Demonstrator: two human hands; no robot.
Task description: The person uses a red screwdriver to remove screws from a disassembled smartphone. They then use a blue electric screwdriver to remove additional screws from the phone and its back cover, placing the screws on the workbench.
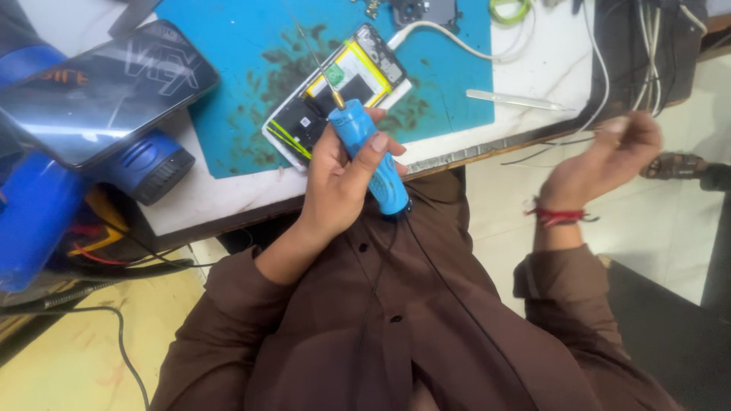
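Left hand [343, 171] wraps its grip around a blue soldering iron [369, 156], tip aimed at the opened phone [339, 91]; right hand [609, 156], loosely curled, holds nothing visible.

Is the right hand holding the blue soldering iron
No, the blue soldering iron is gripped in the left hand, while the right hand is raised off to the side, away from it.

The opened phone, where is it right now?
In the head view the opened phone lies on the blue mat, upper centre, just beyond the soldering iron held in the left hand.
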